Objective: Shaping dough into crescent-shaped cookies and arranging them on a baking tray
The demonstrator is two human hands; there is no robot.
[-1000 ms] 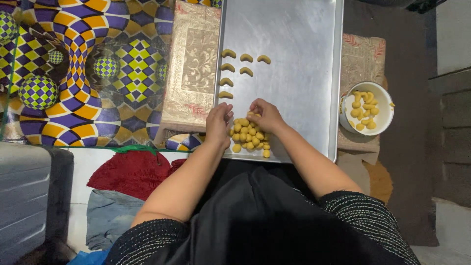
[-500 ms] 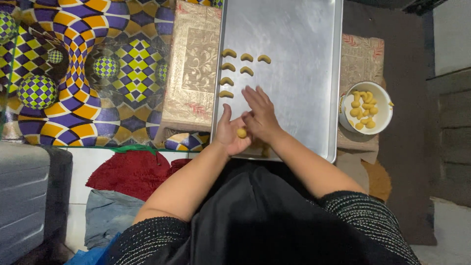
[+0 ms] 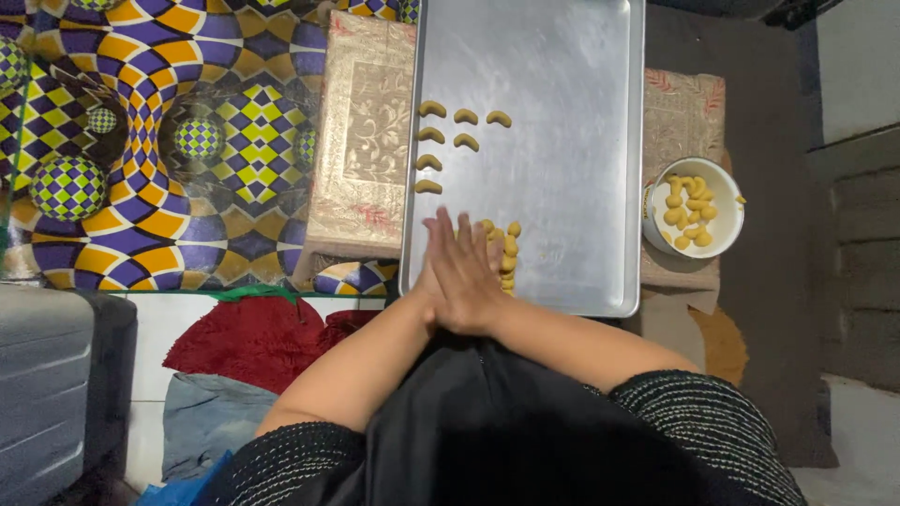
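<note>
Pressing palm to palm, the right hand (image 3: 473, 281) lay on top of the left hand (image 3: 433, 281), fingers stretched flat and pointing up the metal tray (image 3: 562, 75); the left showed only as a sliver along the thumb side. Whether a piece of dough sat between the palms could not be told, so the grip stayed an open question. No packages or printed signs showed near the hands.

Just beyond the fingertips, partly covered by them, was a small heap of yellow dough pieces (image 3: 507, 251) on the near part of the tray; how many lay under the hands was hidden. Farther ahead of the fingers, well apart from the heap, seven shaped crescents (image 3: 429, 161) sat in short rows.

Off to the right of the hands, past the tray's edge, a white bowl (image 3: 727, 192) held more yellow pieces (image 3: 687, 211), resting on a patterned cloth (image 3: 689, 112). To the left of the hands, another gold-patterned cloth (image 3: 361, 141) lay beside the tray, and beyond it a bright chequered mat (image 3: 141, 122). A red cloth (image 3: 253, 342) lay below the left forearm.
</note>
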